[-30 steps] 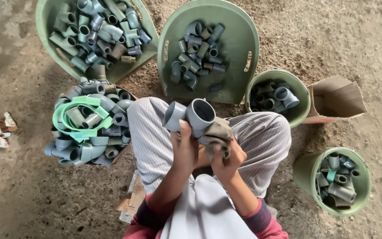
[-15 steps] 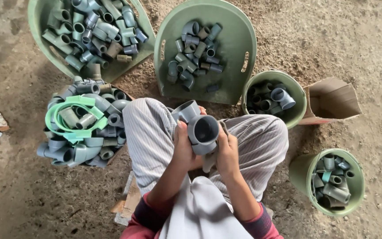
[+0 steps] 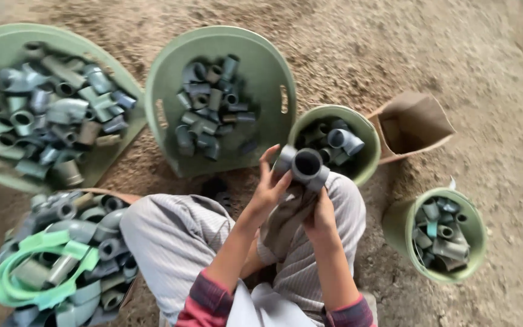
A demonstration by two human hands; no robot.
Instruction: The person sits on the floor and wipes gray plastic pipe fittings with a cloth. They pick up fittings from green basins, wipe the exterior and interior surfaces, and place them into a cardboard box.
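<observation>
Left hand (image 3: 269, 188) fingers spread, right hand (image 3: 321, 215) curled, forearms raised

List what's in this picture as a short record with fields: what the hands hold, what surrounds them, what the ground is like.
Left hand: grips grey pipe fitting
Right hand: holds fitting from below, with a cloth
Containers: two big green tubs, two small green buckets, all holding grey fittings
Lower left: heap of fittings with green strap
Ground: sandy dirt
</observation>
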